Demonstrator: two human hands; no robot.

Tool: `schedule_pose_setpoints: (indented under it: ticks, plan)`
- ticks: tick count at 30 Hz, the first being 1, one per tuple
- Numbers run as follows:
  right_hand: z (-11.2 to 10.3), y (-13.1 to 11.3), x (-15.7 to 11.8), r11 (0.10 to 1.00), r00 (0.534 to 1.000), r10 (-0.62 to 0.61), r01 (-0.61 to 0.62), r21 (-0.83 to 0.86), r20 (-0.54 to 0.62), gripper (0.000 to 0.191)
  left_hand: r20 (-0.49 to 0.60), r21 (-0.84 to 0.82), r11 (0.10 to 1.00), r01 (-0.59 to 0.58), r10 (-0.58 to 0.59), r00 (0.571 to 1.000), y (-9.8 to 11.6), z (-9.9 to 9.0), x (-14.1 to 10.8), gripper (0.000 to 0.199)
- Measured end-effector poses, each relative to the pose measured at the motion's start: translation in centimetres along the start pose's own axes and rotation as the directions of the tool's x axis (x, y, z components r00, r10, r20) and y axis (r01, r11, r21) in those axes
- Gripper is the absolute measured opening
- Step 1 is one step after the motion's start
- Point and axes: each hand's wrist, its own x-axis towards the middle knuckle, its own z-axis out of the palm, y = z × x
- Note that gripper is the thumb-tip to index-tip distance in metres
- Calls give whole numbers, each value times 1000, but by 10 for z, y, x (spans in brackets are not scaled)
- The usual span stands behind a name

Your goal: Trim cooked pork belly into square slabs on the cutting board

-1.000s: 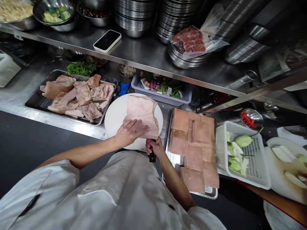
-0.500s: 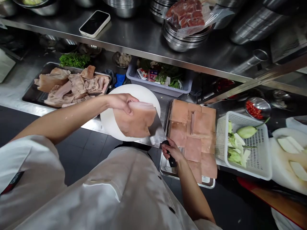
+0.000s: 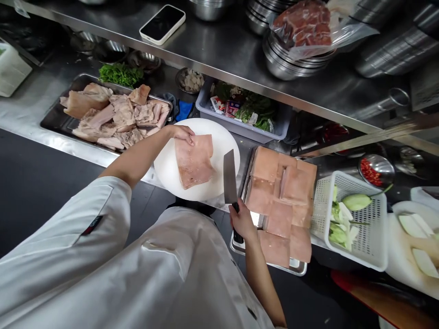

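A slab of pork skin (image 3: 195, 164) lies flat on the round white cutting board (image 3: 164, 171). At its upper left corner my left hand (image 3: 183, 134) grips the edge, with the thumb on top. My right hand (image 3: 242, 220) is wrapped round the black handle of a cleaver (image 3: 230, 177). The blade points up and away, between the board's right edge and the tray, apart from the slab. To the right, square pieces of pork skin (image 3: 279, 219) overlap on a metal tray (image 3: 297, 269).
Left of the board stands a dark tray (image 3: 51, 119) of cooked meat (image 3: 116, 114). Behind it is a lilac bin (image 3: 240, 124) with greens. A white basket (image 3: 373, 251) holds vegetables at right. The steel shelf (image 3: 219, 57) carries a phone (image 3: 163, 23) and bowls.
The slab has been lowered flat onto the board, its right edge now irregular. The cleaver has come away from under it and turned upward. The view has shifted slightly left.
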Motion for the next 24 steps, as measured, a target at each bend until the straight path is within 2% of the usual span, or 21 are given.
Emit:
schedule_pose_setpoints:
  ticks: [2, 4, 6, 9, 12, 15, 17, 19, 21, 24]
  plan:
    - [5, -23, 0, 990, 998, -6, -2, -143, -55, 17, -201, 245, 967, -65, 116, 973, -14, -4, -1, 50]
    - [12, -48, 3, 967, 997, -40, 23, -255, -63, 20, -358, 367, 926, -91, 230, 905, -32, -7, -9, 48]
    - [19, -75, 8, 936, 997, -79, 67, -344, -20, 23, -473, 357, 928, -110, 280, 835, -51, -8, -22, 41]
    - [31, -110, 22, 896, 994, -79, 102, -431, 72, 28, -574, 290, 944, -161, 306, 759, -68, -1, -42, 34]
    - [41, -130, 34, 868, 992, -47, 100, -487, 119, 34, -572, 313, 920, -237, 382, 726, -67, 18, -55, 39]
    - [46, -135, 39, 851, 992, -24, 86, -517, 126, 36, -456, 411, 845, -343, 516, 725, -51, 42, -56, 49]
    - [46, -134, 39, 843, 992, -19, 82, -532, 123, 38, -376, 472, 804, -362, 555, 742, -39, 55, -53, 57]
    - [44, -133, 38, 838, 993, -17, 78, -541, 117, 37, -343, 510, 798, -322, 532, 774, -29, 64, -49, 63]
    - [41, -132, 36, 839, 994, -18, 74, -539, 109, 34, -354, 518, 806, -284, 505, 787, -26, 68, -45, 63]
    - [37, -133, 33, 859, 994, -25, 78, -507, 111, 32, -439, 450, 841, -302, 502, 745, -38, 64, -46, 54]
